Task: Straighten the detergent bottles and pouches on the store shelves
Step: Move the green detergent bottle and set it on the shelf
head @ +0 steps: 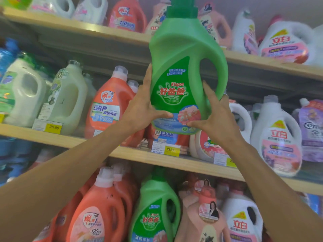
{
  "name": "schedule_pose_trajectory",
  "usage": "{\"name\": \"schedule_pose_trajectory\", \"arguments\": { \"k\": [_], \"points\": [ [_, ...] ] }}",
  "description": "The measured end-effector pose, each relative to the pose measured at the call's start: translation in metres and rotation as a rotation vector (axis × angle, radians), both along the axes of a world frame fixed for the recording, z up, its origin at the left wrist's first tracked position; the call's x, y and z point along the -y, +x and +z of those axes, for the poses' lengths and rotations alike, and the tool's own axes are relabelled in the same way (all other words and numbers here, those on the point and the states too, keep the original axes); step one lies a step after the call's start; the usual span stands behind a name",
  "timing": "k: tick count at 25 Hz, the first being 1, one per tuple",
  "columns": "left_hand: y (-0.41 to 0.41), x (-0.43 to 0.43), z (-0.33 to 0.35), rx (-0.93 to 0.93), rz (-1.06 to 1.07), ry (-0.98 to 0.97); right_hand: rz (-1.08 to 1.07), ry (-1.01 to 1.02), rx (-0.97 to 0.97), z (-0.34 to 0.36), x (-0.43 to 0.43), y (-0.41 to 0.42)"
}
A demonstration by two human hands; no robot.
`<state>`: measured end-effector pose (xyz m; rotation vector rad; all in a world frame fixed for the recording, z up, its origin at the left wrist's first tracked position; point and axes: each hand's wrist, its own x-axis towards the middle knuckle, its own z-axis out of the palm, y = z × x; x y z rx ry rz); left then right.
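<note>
A large green detergent bottle (185,67) with a green cap is held up in the air in front of the shelves, upright, label facing me. My left hand (143,105) grips its lower left side and my right hand (215,116) grips its lower right side below the handle. A second green bottle (155,208) of the same brand stands on the bottom shelf. Behind the held bottle, on the middle shelf (122,152), an orange bottle (108,103) stands at the left and a pink-and-white bottle (208,145) at the right.
Three wooden shelves are packed with bottles. White bottles (68,100) lean at the middle left, a white-and-pink bottle (277,137) and purple pouch (312,130) stand at the right. Yellow price tags (53,127) hang on the shelf edge. Orange bottles (99,212) fill the bottom left.
</note>
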<state>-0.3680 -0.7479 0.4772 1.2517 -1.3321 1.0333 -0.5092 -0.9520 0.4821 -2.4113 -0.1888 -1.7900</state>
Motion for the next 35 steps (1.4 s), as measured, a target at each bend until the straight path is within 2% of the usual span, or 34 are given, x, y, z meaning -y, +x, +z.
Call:
{"name": "schedule_pose_trajectory", "arguments": {
  "k": [11,16,26,35],
  "points": [
    [-0.07,-0.038,-0.033,-0.079,0.079,-0.035,-0.012,0.004,0.009,-0.031,-0.036,-0.063],
    [-0.095,-0.068,-0.049,-0.083,0.051,-0.029,0.016,0.022,-0.021,-0.043,-0.066,-0.081],
    [-0.101,-0.128,-0.092,-0.124,0.055,-0.019,0.014,0.015,-0.077,-0.079,-0.13,-0.087],
    [-0.103,-0.142,-0.134,-0.121,0.078,-0.004,-0.006,0.073,-0.069,-0.129,-0.146,-0.097]
  ]
}}
